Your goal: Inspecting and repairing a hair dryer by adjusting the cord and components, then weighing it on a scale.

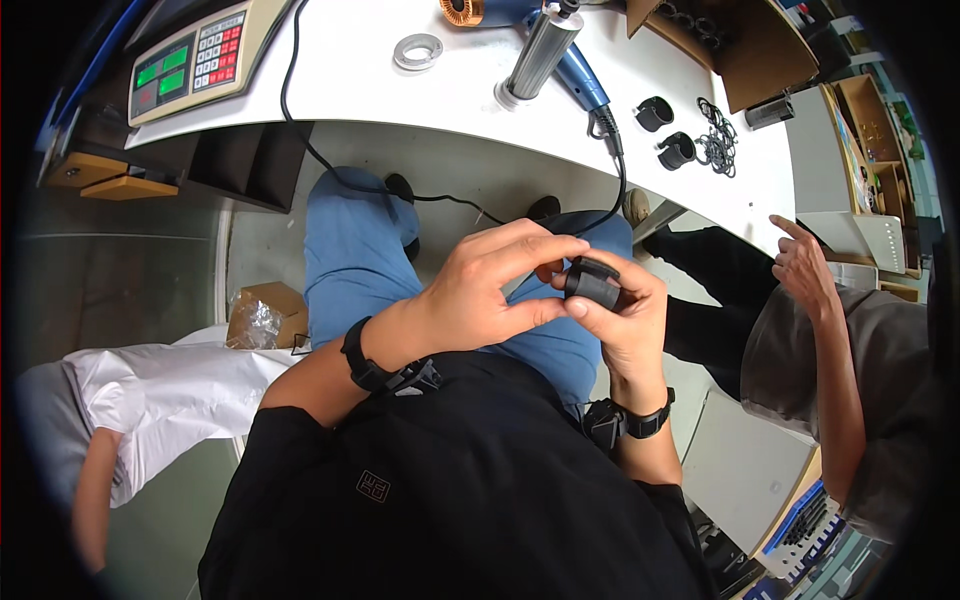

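Note:
A short black cylindrical part (592, 287), with a raised band on its upper side, is held above my lap, off the table. My right hand (632, 308) grips it from the right, thumb at its near edge and fingers behind. My left hand (482, 285) pinches its left side between thumb and forefinger; the other fingers are partly hidden. Two similar black collars, one black collar (654, 114) and another black collar (677, 152), stand on the white table beside a pile of thin black rings (717, 142).
On the table (450, 98) are a scale (190, 62), a pale ring (417, 52), a grey ribbed cylinder (543, 58) and a blue corded tool (582, 82). Its black cable (621, 175) hangs near my knees. A cardboard box (765, 50) stands behind. A co-worker's hand (803, 262) points at the right.

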